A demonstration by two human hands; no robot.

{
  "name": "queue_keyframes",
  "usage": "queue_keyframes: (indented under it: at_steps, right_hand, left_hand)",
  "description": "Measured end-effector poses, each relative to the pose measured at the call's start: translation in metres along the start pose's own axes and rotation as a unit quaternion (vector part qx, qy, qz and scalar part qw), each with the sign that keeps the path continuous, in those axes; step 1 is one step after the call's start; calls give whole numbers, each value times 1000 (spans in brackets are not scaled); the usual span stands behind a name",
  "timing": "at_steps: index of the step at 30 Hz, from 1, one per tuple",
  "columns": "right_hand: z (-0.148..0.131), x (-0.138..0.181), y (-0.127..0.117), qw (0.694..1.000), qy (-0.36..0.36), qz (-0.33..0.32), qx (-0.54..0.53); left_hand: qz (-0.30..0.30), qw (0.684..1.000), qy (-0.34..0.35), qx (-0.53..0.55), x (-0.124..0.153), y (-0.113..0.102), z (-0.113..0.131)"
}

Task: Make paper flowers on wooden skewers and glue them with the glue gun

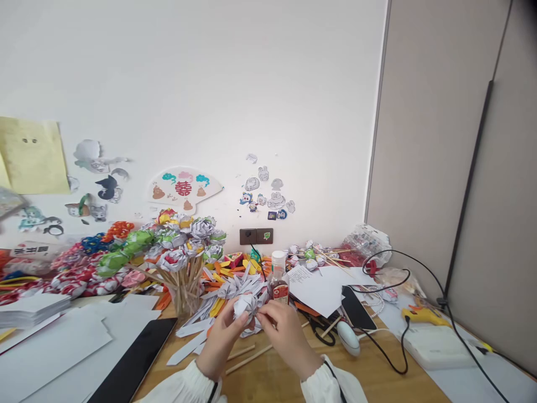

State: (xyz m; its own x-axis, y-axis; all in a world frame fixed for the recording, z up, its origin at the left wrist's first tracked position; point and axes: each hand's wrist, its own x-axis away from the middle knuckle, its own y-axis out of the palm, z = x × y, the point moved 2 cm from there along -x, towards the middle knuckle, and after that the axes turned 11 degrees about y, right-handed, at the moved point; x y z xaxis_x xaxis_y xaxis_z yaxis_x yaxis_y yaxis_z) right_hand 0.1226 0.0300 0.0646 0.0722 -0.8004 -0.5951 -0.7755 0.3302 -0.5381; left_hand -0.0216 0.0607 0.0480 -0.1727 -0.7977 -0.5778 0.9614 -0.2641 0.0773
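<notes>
Pinching a white paper flower [245, 307] from both sides, the two hands are meeting low in the middle of the view, just above the wooden desk [277, 380]. The left hand [220, 342] is curling its fingers round the flower's left side with the thumb pressing on the front. The right hand [282, 330] is nipping the flower's right edge between thumb and forefinger, so both grips are closed on the paper. The flower is being held clear of the desktop, in front of a heap of loose white and orange paper strips [218, 305].

From the flower, a small bottle with a white cap [278, 281] is standing upright at 1 o'clock, just beside the right hand's fingertips. At 9 o'clock a glass jar [184, 302] is holding a bunch of paper flowers on sticks [184, 243]. Two wooden skewers [247, 358] are lying at 6 o'clock, between the wrists. A black tablet [134, 361] is lying flat at 8 o'clock, resting partly on white sheets [54, 347].

Further out at 4 o'clock, scissors [319, 329] are lying near a black phone [357, 308], and well apart at 3 o'clock a yellow glue gun [423, 316] is resting by its black cable [390, 364]. At 12 o'clock a wall socket [255, 236] is sitting on the white wall.
</notes>
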Motion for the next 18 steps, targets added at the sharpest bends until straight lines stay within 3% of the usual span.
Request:
queue_keyframes:
  at_steps: [8,15,18]
  right_hand:
    - [5,8,-1,997,-4,-50,56]
    - [8,15,2,992,25,-57,107]
    - [11,13,-8,991,33,-51,121]
  left_hand:
    - [11,998,-20,-54,-1,-17,1]
    - [7,995,-22,-97,-2,-19,-7]
    - [8,988,-30,-152,0,-21,-13]
